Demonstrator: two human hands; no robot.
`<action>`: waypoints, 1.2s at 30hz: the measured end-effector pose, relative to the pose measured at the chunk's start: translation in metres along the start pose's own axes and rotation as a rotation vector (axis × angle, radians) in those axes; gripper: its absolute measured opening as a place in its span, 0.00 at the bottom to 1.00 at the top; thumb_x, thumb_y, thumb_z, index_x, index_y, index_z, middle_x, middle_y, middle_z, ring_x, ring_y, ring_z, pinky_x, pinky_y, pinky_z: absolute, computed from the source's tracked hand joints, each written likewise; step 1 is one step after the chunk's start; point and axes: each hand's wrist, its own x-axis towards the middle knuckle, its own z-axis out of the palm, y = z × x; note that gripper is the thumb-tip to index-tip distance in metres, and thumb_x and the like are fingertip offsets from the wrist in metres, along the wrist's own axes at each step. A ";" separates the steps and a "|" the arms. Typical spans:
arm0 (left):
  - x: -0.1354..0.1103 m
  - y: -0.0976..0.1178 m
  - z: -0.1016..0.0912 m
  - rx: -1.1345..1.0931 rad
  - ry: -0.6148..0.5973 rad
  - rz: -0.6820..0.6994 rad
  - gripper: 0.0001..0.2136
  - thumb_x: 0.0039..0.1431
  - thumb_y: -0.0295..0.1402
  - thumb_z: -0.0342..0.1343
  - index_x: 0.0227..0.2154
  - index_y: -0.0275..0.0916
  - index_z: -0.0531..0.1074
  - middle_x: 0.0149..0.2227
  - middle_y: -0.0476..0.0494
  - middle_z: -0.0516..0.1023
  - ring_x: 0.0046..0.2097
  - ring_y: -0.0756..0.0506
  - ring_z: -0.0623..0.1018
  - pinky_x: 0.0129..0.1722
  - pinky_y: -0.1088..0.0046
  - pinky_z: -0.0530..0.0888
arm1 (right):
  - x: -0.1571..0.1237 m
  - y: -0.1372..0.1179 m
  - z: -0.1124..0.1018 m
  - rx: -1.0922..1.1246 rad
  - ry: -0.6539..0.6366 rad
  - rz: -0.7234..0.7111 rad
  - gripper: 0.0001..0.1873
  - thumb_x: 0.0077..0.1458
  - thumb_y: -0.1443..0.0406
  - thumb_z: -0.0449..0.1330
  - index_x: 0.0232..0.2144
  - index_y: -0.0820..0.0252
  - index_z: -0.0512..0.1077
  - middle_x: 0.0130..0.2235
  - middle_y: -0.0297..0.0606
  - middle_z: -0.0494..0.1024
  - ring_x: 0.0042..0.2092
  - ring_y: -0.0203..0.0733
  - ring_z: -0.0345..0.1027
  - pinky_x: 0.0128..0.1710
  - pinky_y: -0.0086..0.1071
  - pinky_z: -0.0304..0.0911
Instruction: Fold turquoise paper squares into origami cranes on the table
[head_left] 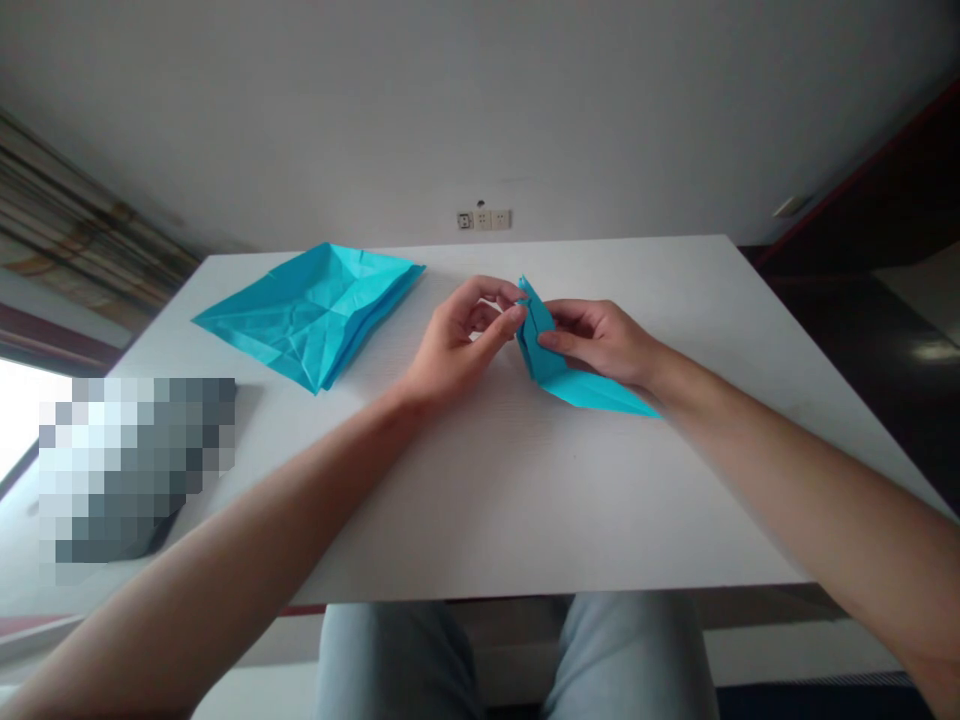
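Observation:
Over the middle of the table, both hands are on a folded piece of turquoise paper (551,375) with a long point reaching right beneath my right wrist. My left hand (472,325) pinches the paper's upper left edge between thumb and forefinger. From the other side, my right hand (600,335) grips the upright part, its thumb flat on the near face. The right hand's other fingers are partly hidden behind the paper. To the left lies a larger creased sheet of turquoise paper (311,310), folded in layers and untouched by either hand.
The white table (540,500) reaches back to a grey wall with sockets (484,219). A pixelated grey object (142,470) sits at the table's left side. My legs (397,660) are under the front edge. A curtain (82,200) hangs at the far left.

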 end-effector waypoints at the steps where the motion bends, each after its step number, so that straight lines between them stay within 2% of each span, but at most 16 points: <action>1: 0.000 0.000 0.000 -0.020 -0.001 0.000 0.23 0.69 0.60 0.70 0.47 0.44 0.78 0.43 0.45 0.82 0.39 0.48 0.81 0.42 0.71 0.81 | 0.000 0.000 0.000 -0.009 -0.007 -0.005 0.26 0.60 0.45 0.80 0.52 0.54 0.89 0.46 0.38 0.91 0.42 0.44 0.81 0.41 0.35 0.76; 7: 0.004 0.001 0.001 -0.085 0.009 -0.016 0.25 0.70 0.60 0.70 0.42 0.42 0.75 0.39 0.48 0.80 0.36 0.50 0.81 0.39 0.74 0.82 | -0.001 -0.006 0.002 -0.022 -0.008 -0.019 0.29 0.57 0.45 0.82 0.52 0.55 0.88 0.46 0.40 0.91 0.47 0.49 0.84 0.46 0.38 0.79; 12: 0.005 -0.005 -0.002 -0.090 0.021 -0.051 0.23 0.69 0.57 0.72 0.45 0.42 0.75 0.41 0.47 0.82 0.36 0.50 0.83 0.39 0.73 0.83 | -0.001 -0.004 0.001 -0.012 -0.026 -0.036 0.30 0.57 0.46 0.82 0.55 0.53 0.86 0.45 0.39 0.90 0.44 0.46 0.83 0.45 0.37 0.78; 16: 0.004 -0.005 -0.001 -0.116 0.009 -0.074 0.21 0.67 0.52 0.75 0.47 0.42 0.75 0.41 0.47 0.83 0.37 0.49 0.84 0.40 0.72 0.84 | 0.001 0.004 -0.001 -0.047 -0.016 -0.083 0.35 0.57 0.50 0.84 0.62 0.49 0.82 0.38 0.32 0.84 0.38 0.41 0.76 0.38 0.33 0.74; 20: 0.003 0.000 0.000 -0.110 0.020 -0.094 0.21 0.72 0.54 0.70 0.44 0.41 0.75 0.39 0.47 0.83 0.37 0.49 0.84 0.40 0.71 0.83 | 0.002 0.007 -0.004 -0.095 -0.027 -0.159 0.36 0.58 0.52 0.83 0.65 0.49 0.79 0.33 0.25 0.73 0.31 0.34 0.64 0.30 0.29 0.62; 23: 0.002 0.000 0.000 -0.092 0.033 -0.096 0.22 0.68 0.54 0.74 0.46 0.41 0.76 0.40 0.46 0.85 0.40 0.48 0.85 0.40 0.73 0.83 | 0.002 0.005 -0.004 -0.122 -0.037 -0.184 0.35 0.60 0.52 0.82 0.65 0.50 0.78 0.32 0.24 0.70 0.30 0.33 0.60 0.29 0.29 0.58; 26: 0.001 -0.003 -0.001 -0.068 0.064 -0.062 0.24 0.65 0.52 0.78 0.49 0.43 0.76 0.41 0.46 0.86 0.42 0.47 0.86 0.41 0.73 0.83 | 0.001 0.003 -0.003 -0.127 -0.011 -0.175 0.35 0.60 0.52 0.82 0.64 0.50 0.78 0.32 0.24 0.69 0.30 0.33 0.61 0.29 0.29 0.58; 36: 0.003 -0.009 -0.001 0.073 0.156 0.027 0.16 0.72 0.42 0.73 0.50 0.42 0.75 0.42 0.46 0.86 0.43 0.48 0.88 0.44 0.73 0.84 | 0.001 0.003 -0.003 -0.106 -0.017 -0.139 0.35 0.58 0.51 0.83 0.61 0.50 0.78 0.34 0.26 0.72 0.31 0.34 0.63 0.29 0.29 0.60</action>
